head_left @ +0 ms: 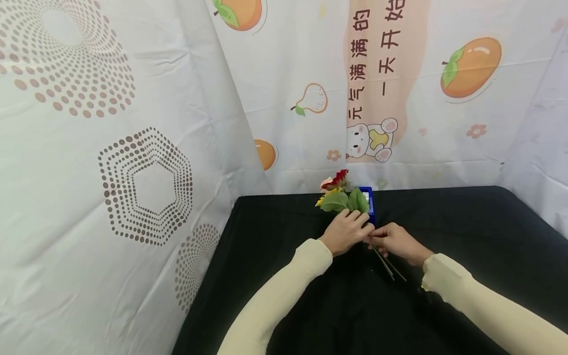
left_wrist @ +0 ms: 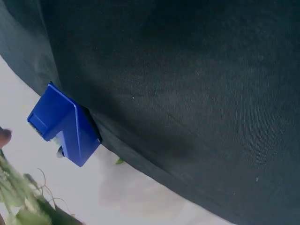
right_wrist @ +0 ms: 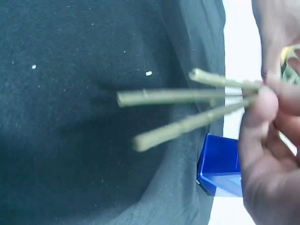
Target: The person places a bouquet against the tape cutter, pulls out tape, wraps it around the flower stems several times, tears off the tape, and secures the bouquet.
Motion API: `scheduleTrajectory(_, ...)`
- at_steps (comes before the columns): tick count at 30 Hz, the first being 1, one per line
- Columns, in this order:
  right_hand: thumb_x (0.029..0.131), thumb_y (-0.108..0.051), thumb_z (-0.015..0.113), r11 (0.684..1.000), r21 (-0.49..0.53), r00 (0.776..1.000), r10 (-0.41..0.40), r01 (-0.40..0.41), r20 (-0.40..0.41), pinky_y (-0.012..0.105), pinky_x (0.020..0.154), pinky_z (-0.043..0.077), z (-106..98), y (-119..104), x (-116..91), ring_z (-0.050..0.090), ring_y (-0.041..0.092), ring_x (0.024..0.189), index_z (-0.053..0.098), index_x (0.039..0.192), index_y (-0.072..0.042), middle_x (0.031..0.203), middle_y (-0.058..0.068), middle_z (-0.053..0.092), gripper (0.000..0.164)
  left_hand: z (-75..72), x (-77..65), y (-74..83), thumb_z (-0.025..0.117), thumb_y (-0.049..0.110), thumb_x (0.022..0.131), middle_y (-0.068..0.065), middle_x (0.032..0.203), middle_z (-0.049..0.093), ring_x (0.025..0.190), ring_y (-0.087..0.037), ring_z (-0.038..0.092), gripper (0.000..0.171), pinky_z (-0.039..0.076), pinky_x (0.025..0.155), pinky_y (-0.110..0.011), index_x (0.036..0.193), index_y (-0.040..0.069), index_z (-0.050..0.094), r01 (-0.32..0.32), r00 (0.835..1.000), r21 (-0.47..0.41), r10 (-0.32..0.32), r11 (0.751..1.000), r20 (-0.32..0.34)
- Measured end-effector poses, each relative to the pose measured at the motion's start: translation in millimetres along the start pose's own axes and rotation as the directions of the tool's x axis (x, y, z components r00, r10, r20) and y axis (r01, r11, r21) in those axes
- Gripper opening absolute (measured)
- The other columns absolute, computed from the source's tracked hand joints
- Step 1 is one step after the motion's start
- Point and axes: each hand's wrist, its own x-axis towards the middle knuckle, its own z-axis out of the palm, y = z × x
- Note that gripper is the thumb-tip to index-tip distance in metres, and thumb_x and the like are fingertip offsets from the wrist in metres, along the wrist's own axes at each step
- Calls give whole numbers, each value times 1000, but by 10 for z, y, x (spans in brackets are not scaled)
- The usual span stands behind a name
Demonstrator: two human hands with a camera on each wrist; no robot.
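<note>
My left hand (head_left: 348,231) holds a small bunch of flowers (head_left: 334,190) by the upper stems, just below its green leaves. Red, yellow and pale pink blooms show at the top. My right hand (head_left: 397,242) pinches the stems lower down, close beside the left. In the right wrist view three cut stems (right_wrist: 168,97) stick out past the right thumb (right_wrist: 265,107). Behind the hands stands a blue angular plastic object (head_left: 372,204), whose jagged edge faces out in the left wrist view. Only a fingertip (left_wrist: 4,137) and blurred greenery (left_wrist: 21,199) appear there from the bunch side.
A black cloth (head_left: 266,246) covers the table, with small pale specks on it. White printed curtains (head_left: 288,138) hang behind it and along the left side (head_left: 146,276). The blue object stands near the table's back edge.
</note>
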Motion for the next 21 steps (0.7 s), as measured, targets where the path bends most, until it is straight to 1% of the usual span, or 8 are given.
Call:
scheduleTrajectory(6, 94, -34, 59, 992, -115, 986, 40, -60, -164, 40, 58, 51, 13, -25, -2, 59, 23, 60, 70, 107, -1, 86, 17, 68, 37, -17, -67, 19, 44, 26, 102, 5, 101, 55, 84, -11, 53, 17, 38, 72, -29, 104, 25, 60, 77, 997, 28, -77, 997, 2)
scheduleTrajectory(10, 94, -33, 60, 987, -143, 975, 48, -80, -217, 38, 57, 51, -21, 8, -29, 60, 21, 60, 70, 109, -1, 88, 15, 69, 36, 9, -90, 79, 47, 25, 101, 7, 103, 60, 90, -12, 56, 18, 39, 75, -30, 106, 26, 64, 130, 988, 43, -133, 991, 77)
scheduleTrajectory(12, 94, -34, 60, 985, -152, 972, 46, -83, -232, 38, 57, 51, -35, 25, -43, 60, 21, 60, 69, 110, -1, 87, 14, 69, 38, 29, -101, 110, 50, 29, 99, 8, 103, 62, 89, -11, 55, 16, 38, 76, -31, 105, 27, 66, 199, 968, 9, -198, 980, 154)
scheduleTrajectory(14, 94, -36, 60, 983, -159, 967, 47, -89, -252, 38, 57, 51, -47, 36, -56, 60, 21, 60, 69, 111, -1, 87, 14, 69, 39, 75, -110, 129, 53, 34, 98, 10, 93, 62, 81, -9, 54, 15, 36, 72, -29, 98, 29, 67, 303, 928, -68, -278, 951, 249)
scheduleTrajectory(16, 94, -37, 59, 982, -160, 961, 50, -96, -271, 39, 57, 51, -57, 40, -68, 59, 21, 60, 69, 111, -2, 86, 14, 69, 41, 116, -123, 124, 55, 38, 96, 10, 79, 60, 69, -8, 51, 19, 35, 65, -28, 86, 27, 67, 431, 872, -177, -358, 885, 335)
scheduleTrajectory(17, 94, -38, 59, 982, -159, 959, 52, -99, -280, 39, 58, 51, -62, 40, -73, 59, 21, 60, 69, 112, -2, 86, 15, 69, 41, 137, -133, 112, 56, 40, 95, 10, 72, 57, 63, -8, 49, 22, 35, 62, -27, 81, 27, 66, 499, 839, -237, -396, 834, 374)
scheduleTrajectory(19, 93, -40, 59, 982, -157, 954, 57, -107, -294, 39, 58, 51, -70, 33, -80, 59, 21, 61, 69, 112, -3, 86, 15, 68, 43, 176, -155, 71, 57, 39, 94, 10, 63, 52, 53, -7, 46, 25, 35, 55, -24, 74, 26, 64, 619, 771, -349, -461, 703, 439)
scheduleTrajectory(21, 93, -41, 59, 982, -153, 953, 59, -108, -297, 39, 60, 51, -79, 25, -83, 59, 21, 61, 68, 113, -3, 86, 15, 68, 44, 194, -180, 16, 59, 38, 94, 11, 61, 51, 50, -6, 46, 25, 36, 50, -23, 74, 24, 64, 704, 709, -424, -519, 570, 479)
